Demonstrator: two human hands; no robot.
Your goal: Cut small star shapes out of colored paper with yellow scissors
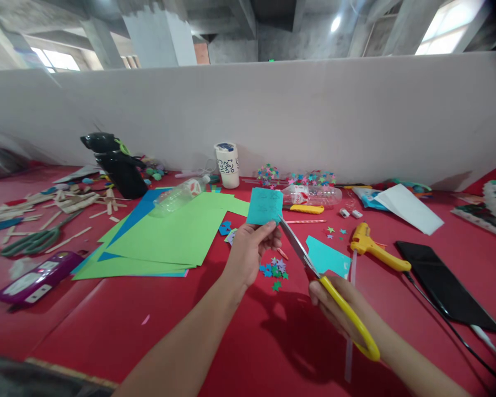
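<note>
My left hand (252,248) pinches the lower edge of a small turquoise piece of paper (265,204) that has faint pencil marks on it. In my right hand (339,303) are yellow-handled scissors (300,251), their blade tips at the lower right corner of that paper. The blades look nearly closed; whether paper lies between them I cannot make out. Below the paper, several small star-shaped paper pieces (278,267) lie on the red table (248,342). A larger turquoise paper offcut (326,256) rests just beyond the scissors.
Green sheets (173,231) and a clear bottle (179,196) lie at left, near a black flask (118,165) and craft sticks (78,198). A white tumbler (227,165) stands behind. At right are a yellow glue gun (378,248), a black phone (446,284) and a yellow cutter (307,209).
</note>
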